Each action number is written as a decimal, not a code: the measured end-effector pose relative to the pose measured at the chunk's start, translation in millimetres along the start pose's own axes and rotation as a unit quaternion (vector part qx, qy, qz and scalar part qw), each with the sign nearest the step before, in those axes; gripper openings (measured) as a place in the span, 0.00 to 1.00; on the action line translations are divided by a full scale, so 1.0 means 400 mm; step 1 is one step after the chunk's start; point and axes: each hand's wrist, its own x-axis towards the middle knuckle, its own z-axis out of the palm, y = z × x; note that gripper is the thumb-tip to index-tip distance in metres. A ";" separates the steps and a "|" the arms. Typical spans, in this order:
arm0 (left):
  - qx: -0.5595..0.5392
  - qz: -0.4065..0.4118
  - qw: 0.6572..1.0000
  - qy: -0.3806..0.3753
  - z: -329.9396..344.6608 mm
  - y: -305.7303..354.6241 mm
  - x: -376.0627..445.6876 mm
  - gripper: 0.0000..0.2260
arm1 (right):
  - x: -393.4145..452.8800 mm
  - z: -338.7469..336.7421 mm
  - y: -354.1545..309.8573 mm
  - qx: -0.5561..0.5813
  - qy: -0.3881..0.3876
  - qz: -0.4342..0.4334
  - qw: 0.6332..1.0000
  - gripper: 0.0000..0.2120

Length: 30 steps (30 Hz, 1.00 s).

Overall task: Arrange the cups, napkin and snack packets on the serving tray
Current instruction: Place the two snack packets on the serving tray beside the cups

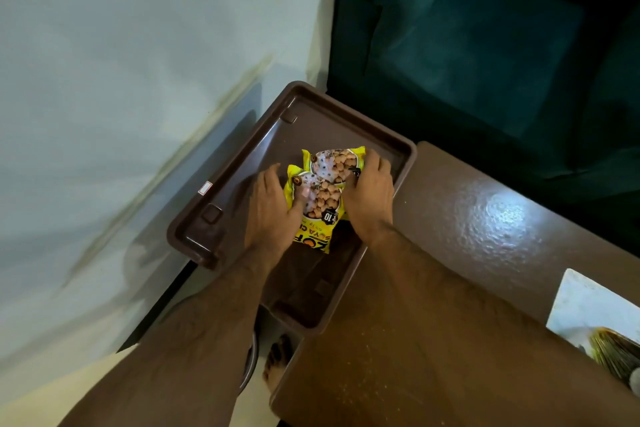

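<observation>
Both forearms up front | left hand (273, 208) and right hand (370, 198) gripping 2 overlapping yellow snack packets (323, 194) | 1 brown tray (242, 163) | packet text partly covered

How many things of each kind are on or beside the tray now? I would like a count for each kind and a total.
Yellow snack packets, on the tray, overlapping: 2
Brown tray: 1
White paper at the table's right edge: 1
Cups: 0 in view
Total: 4
</observation>
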 end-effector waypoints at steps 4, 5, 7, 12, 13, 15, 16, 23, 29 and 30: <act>0.016 -0.038 0.998 -0.037 -0.002 -0.020 -0.002 0.31 | 0.023 0.013 -0.004 0.021 -0.014 0.038 0.999 0.25; 0.025 -0.050 0.997 -0.047 -0.001 -0.022 -0.002 0.30 | 0.027 0.017 -0.006 0.028 -0.017 0.042 0.999 0.28; 0.029 -0.049 0.997 -0.052 0.003 -0.027 -0.004 0.24 | 0.033 0.023 -0.010 0.036 -0.021 0.059 0.997 0.31; -0.039 -0.017 0.999 -0.023 -0.003 -0.033 -0.021 0.18 | 0.034 0.027 -0.003 0.081 -0.003 0.108 0.991 0.34; -0.048 -0.011 0.999 -0.015 -0.006 -0.034 -0.025 0.18 | 0.035 0.026 -0.001 0.092 0.003 0.118 0.989 0.33; -0.065 0.003 0.998 0.006 -0.013 -0.034 -0.029 0.17 | 0.037 0.022 -0.001 0.107 0.010 0.139 0.984 0.32; -0.082 0.008 0.996 0.017 -0.016 -0.036 -0.031 0.17 | 0.038 0.020 -0.001 0.117 0.013 0.149 0.982 0.31; -0.241 -0.057 0.965 0.088 -0.023 -0.044 -0.024 0.12 | 0.047 -0.013 0.006 0.233 0.059 0.164 0.957 0.17; -0.412 -0.091 0.901 0.105 -0.014 0.039 0.002 0.27 | 0.043 -0.082 0.025 0.421 0.097 0.214 0.876 0.20; -0.434 -0.095 0.890 0.100 -0.008 0.058 0.009 0.28 | 0.039 -0.102 0.027 0.472 0.110 0.231 0.844 0.20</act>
